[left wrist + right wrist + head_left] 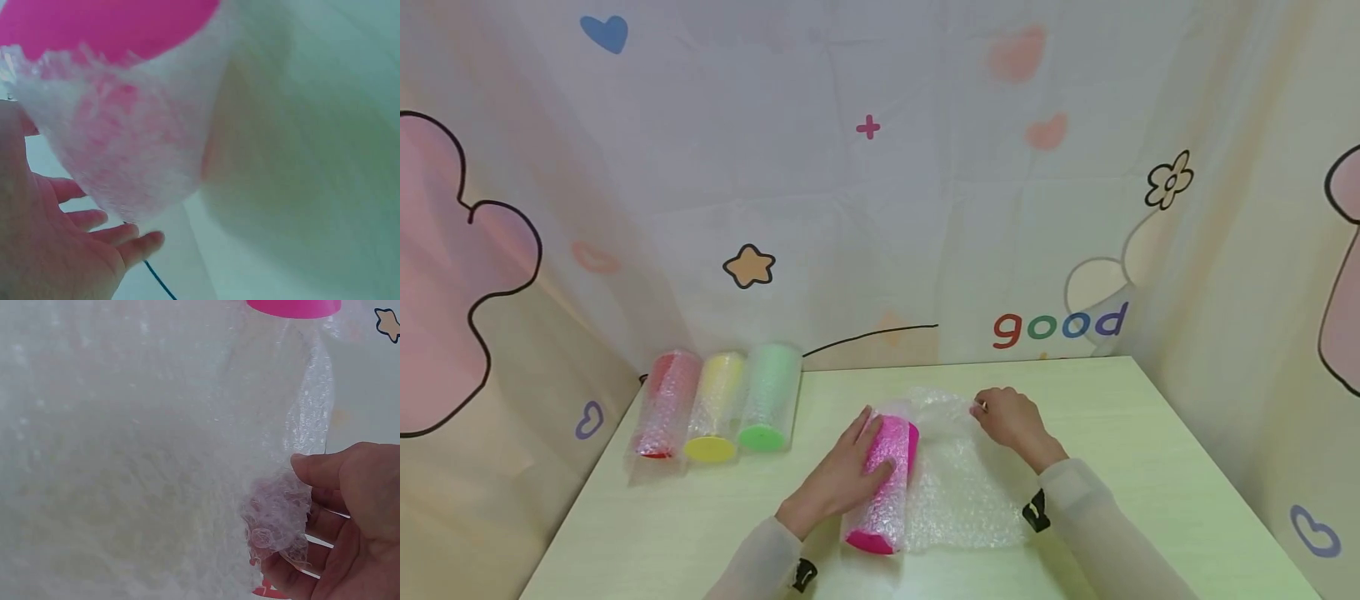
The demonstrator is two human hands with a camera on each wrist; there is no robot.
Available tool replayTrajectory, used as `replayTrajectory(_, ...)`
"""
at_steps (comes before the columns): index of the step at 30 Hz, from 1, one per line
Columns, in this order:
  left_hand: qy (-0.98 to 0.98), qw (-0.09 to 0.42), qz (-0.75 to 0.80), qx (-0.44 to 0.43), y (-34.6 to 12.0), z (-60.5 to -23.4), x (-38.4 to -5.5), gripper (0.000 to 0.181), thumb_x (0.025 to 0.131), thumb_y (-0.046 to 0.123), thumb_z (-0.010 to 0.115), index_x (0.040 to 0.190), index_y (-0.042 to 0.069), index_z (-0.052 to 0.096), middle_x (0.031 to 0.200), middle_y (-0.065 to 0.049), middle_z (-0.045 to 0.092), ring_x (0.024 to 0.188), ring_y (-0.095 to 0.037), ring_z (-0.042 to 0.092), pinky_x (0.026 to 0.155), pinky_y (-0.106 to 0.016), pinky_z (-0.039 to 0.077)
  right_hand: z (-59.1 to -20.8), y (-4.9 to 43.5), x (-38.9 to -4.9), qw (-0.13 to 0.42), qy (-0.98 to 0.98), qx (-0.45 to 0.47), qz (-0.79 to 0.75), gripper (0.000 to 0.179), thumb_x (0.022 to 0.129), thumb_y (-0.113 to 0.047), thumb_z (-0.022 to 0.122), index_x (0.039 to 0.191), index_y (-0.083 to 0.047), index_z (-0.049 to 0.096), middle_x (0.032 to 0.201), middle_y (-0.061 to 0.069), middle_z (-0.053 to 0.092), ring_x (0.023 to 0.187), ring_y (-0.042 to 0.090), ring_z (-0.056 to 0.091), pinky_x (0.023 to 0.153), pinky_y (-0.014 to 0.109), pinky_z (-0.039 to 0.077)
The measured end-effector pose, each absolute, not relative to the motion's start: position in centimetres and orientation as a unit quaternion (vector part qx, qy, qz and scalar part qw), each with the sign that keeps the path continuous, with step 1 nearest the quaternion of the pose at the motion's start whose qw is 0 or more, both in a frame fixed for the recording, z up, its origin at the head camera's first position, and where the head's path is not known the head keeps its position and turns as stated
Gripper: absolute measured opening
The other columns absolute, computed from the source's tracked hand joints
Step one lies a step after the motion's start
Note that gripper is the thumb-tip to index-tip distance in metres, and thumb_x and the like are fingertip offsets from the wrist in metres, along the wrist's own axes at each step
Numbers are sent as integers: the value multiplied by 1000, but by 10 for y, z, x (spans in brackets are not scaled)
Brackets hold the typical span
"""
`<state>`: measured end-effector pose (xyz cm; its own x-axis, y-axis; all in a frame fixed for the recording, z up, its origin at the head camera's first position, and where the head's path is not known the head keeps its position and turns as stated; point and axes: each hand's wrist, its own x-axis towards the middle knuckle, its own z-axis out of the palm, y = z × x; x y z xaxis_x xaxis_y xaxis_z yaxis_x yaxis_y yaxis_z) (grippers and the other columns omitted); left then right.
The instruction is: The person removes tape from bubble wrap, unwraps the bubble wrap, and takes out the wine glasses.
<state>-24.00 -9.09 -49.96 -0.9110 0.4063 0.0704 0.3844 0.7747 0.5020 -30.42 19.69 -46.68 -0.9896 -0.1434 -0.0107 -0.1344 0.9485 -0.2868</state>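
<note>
A bright pink cylinder (891, 467), partly wrapped in clear bubble wrap, lies on the table in front of the person. My left hand (850, 475) rests on it, thumb over the top and fingers along its left side; the left wrist view shows those fingers (140, 250) extended and slightly spread beside the wrapped end. To the right of the cylinder, a loose sheet of bubble wrap (962, 492) lies spread out. Its far right corner is pinched by my right hand (1011, 421). The right wrist view shows the bunched edge between thumb and fingers (322, 469).
At the back left of the table (1112, 417) lie three bubble-wrapped cylinders side by side: a red one (670, 400), a yellow one (718, 408) and a green one (771, 400). A printed curtain (880, 208) stands behind the table and at both sides.
</note>
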Motion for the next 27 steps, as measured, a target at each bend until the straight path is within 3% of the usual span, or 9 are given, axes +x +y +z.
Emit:
replayTrajectory(5,944,-12,223,243,-80,-489,-238,76,95,49,50,158,18,20,167,-5,11,154,-31,11,120,-52,25,-461,201,-303,17,988,-71,-137,28,96,-27,63,115,-8,70,102,12,72,82,27,65,73,45,56)
replayTrajectory(10,939,-20,167,298,-66,-489,-236,73,97,54,43,159,23,17,168,-1,4,155,-30,5,123,-54,17,-459,201,-300,11,989,-68,-129,31,95,-27,63,118,-7,67,107,14,72,87,30,66,75,48,57)
replayTrajectory(17,946,-25,145,290,-59,-495,-233,73,98,55,42,159,22,17,168,-1,3,155,-29,3,123,-52,16,-457,181,-287,-94,983,-137,-77,54,86,-30,74,134,-10,57,131,16,62,116,37,60,88,54,54)
replayTrajectory(20,945,-33,143,292,-57,-496,-233,73,98,55,42,158,21,18,168,-1,4,155,-29,3,123,-52,17,-456,167,-286,-113,974,-187,-57,63,83,-32,78,138,-12,54,139,16,57,126,37,54,94,56,52)
replayTrajectory(23,944,-39,140,297,-54,-498,-233,73,98,54,43,158,21,18,168,-2,5,155,-30,4,123,-52,18,-458,157,-287,-111,969,-214,-45,63,82,-31,79,137,-13,54,137,15,58,124,36,56,91,54,54)
replayTrajectory(27,943,-42,137,301,-55,-498,-234,74,98,53,44,158,20,19,167,-2,6,155,-31,6,123,-51,18,-463,149,-293,-108,971,-209,-40,54,84,-28,78,132,-14,59,122,11,67,107,31,66,83,48,58)
